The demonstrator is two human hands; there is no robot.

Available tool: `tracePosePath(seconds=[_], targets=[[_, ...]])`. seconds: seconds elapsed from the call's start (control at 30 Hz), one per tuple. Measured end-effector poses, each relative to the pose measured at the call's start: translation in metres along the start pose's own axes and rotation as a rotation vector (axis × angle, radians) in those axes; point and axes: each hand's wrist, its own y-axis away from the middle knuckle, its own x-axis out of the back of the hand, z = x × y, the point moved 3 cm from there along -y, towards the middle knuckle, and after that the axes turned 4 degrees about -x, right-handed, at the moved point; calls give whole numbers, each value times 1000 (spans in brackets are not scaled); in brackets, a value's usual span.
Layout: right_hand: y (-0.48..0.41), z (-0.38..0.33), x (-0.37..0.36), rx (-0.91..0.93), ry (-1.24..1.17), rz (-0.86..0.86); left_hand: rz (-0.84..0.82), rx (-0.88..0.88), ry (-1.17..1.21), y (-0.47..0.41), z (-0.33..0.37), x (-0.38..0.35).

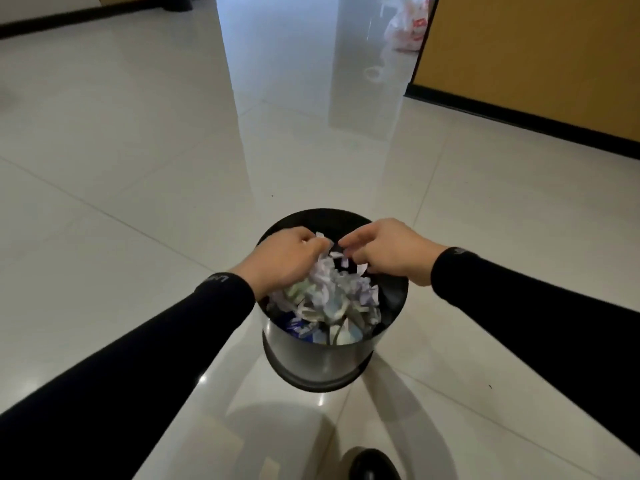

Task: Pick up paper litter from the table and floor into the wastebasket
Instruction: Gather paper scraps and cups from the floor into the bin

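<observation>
Both hands sit over the bin mouth, w/ paper scraps under and between them. Left hand [287, 259] is curled, fingers bunched down onto the top of the paper [329, 292], seems to be pinching or pressing a wad; can't tell if it grips or just pushes. Right hand [388, 251] is also half-curled, fingertips narrow, a few small white scraps at or just below them; whether those are held or falling, can't tell, they look blurred. Bin [318, 362] is a round metal one w/ dark rim, standing upright on the floor [138, 168] between the arms. It's heaped nearly to the rim w/ crumpled white, pale green and blue bits. Judging progress: prob near the end. Tiles around the bin show no litter, only a couple of tiny dark specks. No bench in view, so can't say if any is left there. Far off by the wall [536, 57] sits a white plastic bag [405, 29], not clearly litter. Shoe toe [372, 465] at bottom edge. Left to do, I'd guess: let go of the last scraps, tamp down, check the bench.
</observation>
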Motion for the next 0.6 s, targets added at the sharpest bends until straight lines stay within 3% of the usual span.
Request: tracePosePath(seconds=[0.13,0.23,0.3,0.4,0.5,0.6], targets=[[2,6,16,14,161,191,57,-8,-8,1,-1,22],[3,24,22,-117,201,360,56,-7,2,2,-6,27],[6,37,15,-338,74,232,70,-17,-8,3,-9,28],[11,57,0,-600,-53,-92,115,-19,-18,4,-15,31],[7,77,-6,-619,-192,-240,167,-16,-96,3,-25,33],[2,89,-6,-603,-314,-261,153,-10,-143,4,-39,28]])
